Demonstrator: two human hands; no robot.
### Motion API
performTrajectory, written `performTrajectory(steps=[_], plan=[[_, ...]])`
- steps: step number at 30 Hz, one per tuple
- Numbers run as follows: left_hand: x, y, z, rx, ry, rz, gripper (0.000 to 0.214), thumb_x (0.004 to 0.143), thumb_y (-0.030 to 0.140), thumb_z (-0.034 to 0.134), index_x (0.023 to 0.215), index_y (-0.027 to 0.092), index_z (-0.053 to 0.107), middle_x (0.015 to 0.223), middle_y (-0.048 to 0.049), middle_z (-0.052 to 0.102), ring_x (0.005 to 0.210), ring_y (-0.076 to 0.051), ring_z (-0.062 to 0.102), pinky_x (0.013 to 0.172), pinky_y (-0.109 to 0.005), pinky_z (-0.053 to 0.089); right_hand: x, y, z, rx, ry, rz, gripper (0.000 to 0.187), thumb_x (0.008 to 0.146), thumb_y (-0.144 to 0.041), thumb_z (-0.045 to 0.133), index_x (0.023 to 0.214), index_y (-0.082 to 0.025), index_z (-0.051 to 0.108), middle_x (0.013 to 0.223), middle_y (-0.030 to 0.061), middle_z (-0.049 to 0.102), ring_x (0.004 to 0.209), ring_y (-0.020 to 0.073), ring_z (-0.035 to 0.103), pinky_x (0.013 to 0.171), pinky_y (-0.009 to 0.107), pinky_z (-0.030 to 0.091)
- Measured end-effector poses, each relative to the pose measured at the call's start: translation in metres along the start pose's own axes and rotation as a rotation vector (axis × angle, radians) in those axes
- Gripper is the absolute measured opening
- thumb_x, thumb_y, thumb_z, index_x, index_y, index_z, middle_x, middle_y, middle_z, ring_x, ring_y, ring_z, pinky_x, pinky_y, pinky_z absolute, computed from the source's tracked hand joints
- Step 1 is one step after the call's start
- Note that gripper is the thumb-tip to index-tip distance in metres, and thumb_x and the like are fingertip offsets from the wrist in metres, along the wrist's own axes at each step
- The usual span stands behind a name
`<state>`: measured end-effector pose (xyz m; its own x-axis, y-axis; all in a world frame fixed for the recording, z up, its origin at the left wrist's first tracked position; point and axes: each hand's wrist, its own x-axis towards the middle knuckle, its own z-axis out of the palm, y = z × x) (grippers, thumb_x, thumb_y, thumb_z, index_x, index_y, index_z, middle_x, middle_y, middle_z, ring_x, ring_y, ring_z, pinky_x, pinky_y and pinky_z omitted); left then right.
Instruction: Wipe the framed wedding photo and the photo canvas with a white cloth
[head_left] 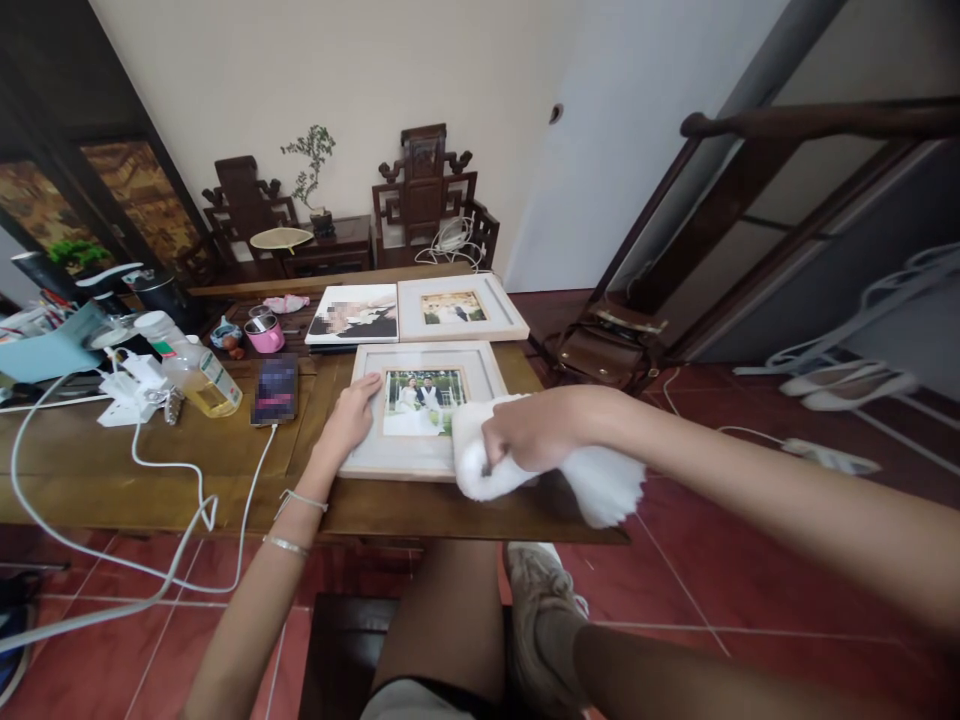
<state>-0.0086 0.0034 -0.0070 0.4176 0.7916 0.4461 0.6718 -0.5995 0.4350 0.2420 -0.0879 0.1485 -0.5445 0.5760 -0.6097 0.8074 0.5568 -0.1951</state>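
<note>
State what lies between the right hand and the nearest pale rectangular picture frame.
A fluffy white cloth: the head view shows the right hand holding it over the near right corner of the frame.

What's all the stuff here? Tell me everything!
table: 1, brown, centre
picture frames: 2, pale, table's right end
picture panel: 1, white and black, beside rear frame
cloth: 1, white, on near frame
phone: 1, dark, left of near frame
bottle: 1, clear, left of phone
mug: 1, pink, behind phone
background chairs: 2, brown, behind table
potted tree: 1, green, between chairs
bag: 1, brown, right of table
left hand: 1, bare, on near frame
right hand: 1, bare, gripping cloth
</note>
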Motion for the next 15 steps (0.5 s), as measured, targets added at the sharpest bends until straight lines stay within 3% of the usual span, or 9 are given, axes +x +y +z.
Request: performTrajectory(steps=[3, 5, 9, 12, 15], plan=[[0.0, -0.001, 0.0, -0.003, -0.018, 0.004, 0.06, 0.071, -0.008, 0.037, 0.121, 0.015, 0.062, 0.132, -0.0089, 0.058, 0.128, -0.02, 0.049, 0.112, -0.041, 0.035, 0.016, 0.016, -0.004, -0.052, 0.059, 0.156, 0.043, 0.066, -0.003, 0.056, 0.101, -0.02, 0.074, 0.094, 0.008, 0.071, 0.078, 0.0216, 0.065, 0.062, 0.028, 0.046], [0.0, -0.002, 0.0, 0.002, -0.019, 0.009, 0.058, 0.071, -0.008, 0.037, 0.119, 0.014, 0.062, 0.132, -0.0094, 0.058, 0.127, -0.02, 0.05, 0.112, -0.042, 0.036, 0.031, 0.035, -0.007, -0.098, 0.18, 0.281, 0.045, 0.07, -0.004, 0.053, 0.109, -0.02, 0.071, 0.105, 0.0108, 0.068, 0.088, 0.0245, 0.064, 0.07, 0.031, 0.047], [-0.001, -0.003, 0.0, 0.01, -0.002, 0.012, 0.056, 0.071, -0.008, 0.038, 0.116, 0.013, 0.063, 0.13, -0.0105, 0.059, 0.125, -0.02, 0.052, 0.111, -0.041, 0.038, 0.059, 0.066, -0.015, -0.143, 0.31, 0.396, 0.051, 0.077, -0.004, 0.047, 0.124, -0.02, 0.062, 0.117, 0.0154, 0.061, 0.099, 0.0275, 0.061, 0.077, 0.036, 0.046], [-0.002, -0.003, 0.001, 0.006, 0.019, 0.014, 0.056, 0.071, -0.007, 0.038, 0.116, 0.014, 0.063, 0.129, -0.0108, 0.06, 0.125, -0.02, 0.052, 0.11, -0.042, 0.038, 0.072, 0.067, -0.015, -0.178, 0.39, 0.423, 0.052, 0.08, -0.003, 0.045, 0.128, -0.019, 0.057, 0.128, 0.0189, 0.054, 0.113, 0.0324, 0.053, 0.083, 0.044, 0.045], [-0.002, -0.004, 0.002, 0.0, 0.046, 0.013, 0.056, 0.072, -0.007, 0.038, 0.117, 0.016, 0.063, 0.129, -0.0089, 0.06, 0.124, -0.02, 0.053, 0.11, -0.042, 0.038, 0.076, 0.043, -0.007, -0.212, 0.393, 0.391, 0.052, 0.079, -0.004, 0.049, 0.127, -0.02, 0.057, 0.141, 0.0174, 0.043, 0.128, 0.0389, 0.036, 0.09, 0.056, 0.04]])
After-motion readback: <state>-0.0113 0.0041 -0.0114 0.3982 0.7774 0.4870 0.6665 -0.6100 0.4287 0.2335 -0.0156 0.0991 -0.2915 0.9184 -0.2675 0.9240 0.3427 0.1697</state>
